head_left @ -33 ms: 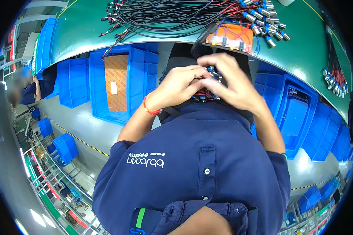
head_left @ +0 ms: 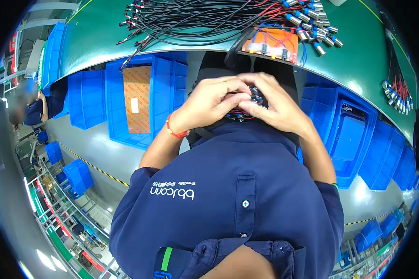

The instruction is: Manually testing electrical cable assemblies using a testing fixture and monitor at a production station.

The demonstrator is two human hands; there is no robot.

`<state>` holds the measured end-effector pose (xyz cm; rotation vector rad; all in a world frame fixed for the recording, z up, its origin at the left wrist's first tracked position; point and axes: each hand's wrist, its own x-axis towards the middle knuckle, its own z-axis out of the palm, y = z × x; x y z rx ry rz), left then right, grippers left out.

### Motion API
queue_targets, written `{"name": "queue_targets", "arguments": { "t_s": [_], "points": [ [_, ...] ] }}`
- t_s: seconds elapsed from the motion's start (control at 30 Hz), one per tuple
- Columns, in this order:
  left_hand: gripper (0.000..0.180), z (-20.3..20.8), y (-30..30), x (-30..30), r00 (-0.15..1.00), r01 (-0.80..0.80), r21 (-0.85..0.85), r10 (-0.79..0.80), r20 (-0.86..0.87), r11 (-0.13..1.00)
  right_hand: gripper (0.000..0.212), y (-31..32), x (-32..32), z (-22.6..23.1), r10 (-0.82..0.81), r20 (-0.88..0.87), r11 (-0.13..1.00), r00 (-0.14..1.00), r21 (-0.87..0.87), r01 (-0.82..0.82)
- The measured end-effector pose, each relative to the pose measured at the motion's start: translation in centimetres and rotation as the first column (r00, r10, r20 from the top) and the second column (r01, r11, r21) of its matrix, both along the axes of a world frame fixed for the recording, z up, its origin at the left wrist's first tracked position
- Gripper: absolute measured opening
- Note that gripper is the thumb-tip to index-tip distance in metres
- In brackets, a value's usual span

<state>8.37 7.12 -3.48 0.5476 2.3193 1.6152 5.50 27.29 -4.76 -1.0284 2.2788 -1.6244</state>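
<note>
Over my lap, my left hand (head_left: 215, 103) and my right hand (head_left: 280, 103) meet, their fingertips pressed together. Both are closed in a pinch, but the fingers cover whatever small part they grip. Right beneath and between them lies a bunch of red and black wires with small blue-and-metal connectors (head_left: 256, 96), partly hidden by the hands. Beyond the hands, at the near edge of the green worktable (head_left: 181, 58), sits an orange fixture block (head_left: 277, 43) with clear and black pieces along its front and blue and red wires around it.
Many black cables (head_left: 195, 23) lie across the table, their silver-and-blue connector ends (head_left: 314, 30) to the right. Another cable bundle (head_left: 398, 95) rests at the far right. Blue bins stand both left (head_left: 165, 100) and right (head_left: 351, 135) of me; a person (head_left: 35, 109) is at far left.
The fingers of my right hand have come down and closed toward my left fingertips. My left hand has barely shifted.
</note>
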Motion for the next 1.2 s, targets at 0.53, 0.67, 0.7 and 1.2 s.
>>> {"name": "queue_targets", "arguments": {
  "t_s": [0.53, 0.67, 0.7, 1.2],
  "points": [
    [0.020, 2.0, -3.0, -1.4, 0.986, -0.099, -0.073, 0.108, 0.124, 0.992, 0.021, 25.5, 1.4, -2.1, -0.203, 0.776, -0.152, 0.597, -0.627, 0.764],
    [0.018, 0.1, -1.4, -1.0, 0.951, -0.158, 0.397, 0.032, 0.307, 0.904, 0.018, 30.0, 2.8, -2.6, 0.068, 0.614, 0.017, 0.786, -0.789, 0.614],
    [0.019, -0.4, -0.7, -1.0, 0.939, -0.166, 0.637, -0.077, 0.335, 0.753, 0.018, 30.6, 3.2, -2.9, 0.055, 0.629, 0.024, 0.776, -0.778, 0.628],
    [0.021, -4.4, 10.2, -3.3, 0.770, -0.421, 0.500, 0.007, 0.638, 0.756, 0.015, 29.5, 3.5, -5.0, -0.184, 0.683, 0.089, 0.706, -0.704, 0.704]
  ]
}}
